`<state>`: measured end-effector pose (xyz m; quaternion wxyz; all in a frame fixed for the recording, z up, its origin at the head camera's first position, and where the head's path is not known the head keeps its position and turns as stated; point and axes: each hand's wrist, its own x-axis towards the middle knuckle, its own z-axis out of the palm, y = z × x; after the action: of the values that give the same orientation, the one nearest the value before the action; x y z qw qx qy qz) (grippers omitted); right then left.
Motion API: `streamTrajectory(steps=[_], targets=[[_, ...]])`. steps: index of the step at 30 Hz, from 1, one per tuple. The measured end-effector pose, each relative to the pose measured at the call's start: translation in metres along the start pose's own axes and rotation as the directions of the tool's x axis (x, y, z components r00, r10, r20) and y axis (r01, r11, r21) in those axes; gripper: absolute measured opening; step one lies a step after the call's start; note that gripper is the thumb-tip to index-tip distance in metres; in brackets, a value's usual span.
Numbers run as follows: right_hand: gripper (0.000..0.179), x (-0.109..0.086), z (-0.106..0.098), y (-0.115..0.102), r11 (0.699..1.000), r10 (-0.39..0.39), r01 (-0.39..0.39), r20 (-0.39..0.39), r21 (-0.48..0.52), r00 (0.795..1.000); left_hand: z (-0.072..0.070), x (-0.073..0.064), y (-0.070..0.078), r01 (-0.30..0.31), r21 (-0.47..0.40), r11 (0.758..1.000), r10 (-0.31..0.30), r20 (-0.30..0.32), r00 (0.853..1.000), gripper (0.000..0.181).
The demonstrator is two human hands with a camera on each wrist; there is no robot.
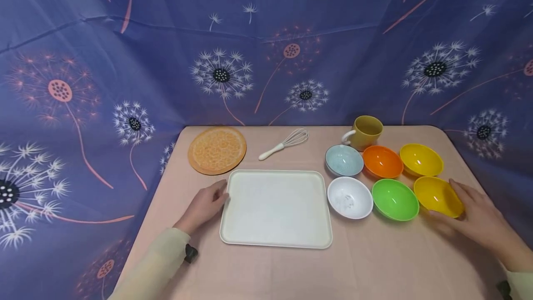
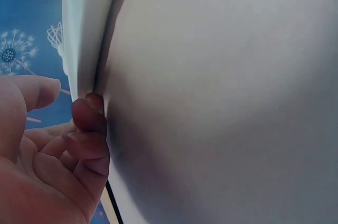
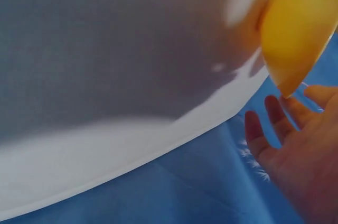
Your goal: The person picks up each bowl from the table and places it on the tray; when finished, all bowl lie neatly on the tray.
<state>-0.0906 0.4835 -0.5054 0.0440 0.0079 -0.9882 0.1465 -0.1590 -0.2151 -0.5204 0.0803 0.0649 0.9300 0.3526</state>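
Key relation: glossy yellow round bowl [image 1: 438,196], near row at the right end, lies just left of the right hand [image 1: 483,216], inside the mouth between thumb and fingers. Thumb on its near side, fingers at its right rim. Right fingers spread wide, lightly bent, closed around nothing; a fingertip sits at or just beside the rim, contact uncertain from the right wrist view. Bowl round, so no long axis to match; right hand far the nearer. Left hand [image 1: 204,203] well apart, at the left short edge of a cream-white rectangular tray [image 1: 275,207] whose long axis runs left to right; fingers loosely bent against the rim, thumb standing off it. Surface: pale pink cloth-like tabletop [image 1: 291,272], bowl upright on it. Room: bright green round bowl [image 1: 395,199] close on the bowl's left, second glossy yellow bowl [image 1: 421,159] close behind; whether rims touch, cannot tell. Glossy white round bowl [image 1: 350,198] lies between green bowl and tray, so a straight line from yellow bowl to tray passes over both. Tabletop's right edge lies beyond the right hand.
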Motion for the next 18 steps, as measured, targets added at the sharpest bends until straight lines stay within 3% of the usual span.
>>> streamTrajectory(steps=[7, 18], targets=[[0.127, -0.0007, 0.0068, 0.0018, 0.999, 0.025, -0.025, 0.004, 0.027, 1.000, 0.0074, -0.0018, 0.0002, 0.044, -0.037, 0.998, -0.043, 0.020, 0.999, 0.057], [0.131, 0.0060, 0.0099, 0.0051, 0.994, 0.073, -0.077, 0.062, 0.078, 0.995, 0.0111, -0.0053, -0.0086, 0.038, -0.085, 0.996, -0.035, 0.041, 0.999, 0.065]])
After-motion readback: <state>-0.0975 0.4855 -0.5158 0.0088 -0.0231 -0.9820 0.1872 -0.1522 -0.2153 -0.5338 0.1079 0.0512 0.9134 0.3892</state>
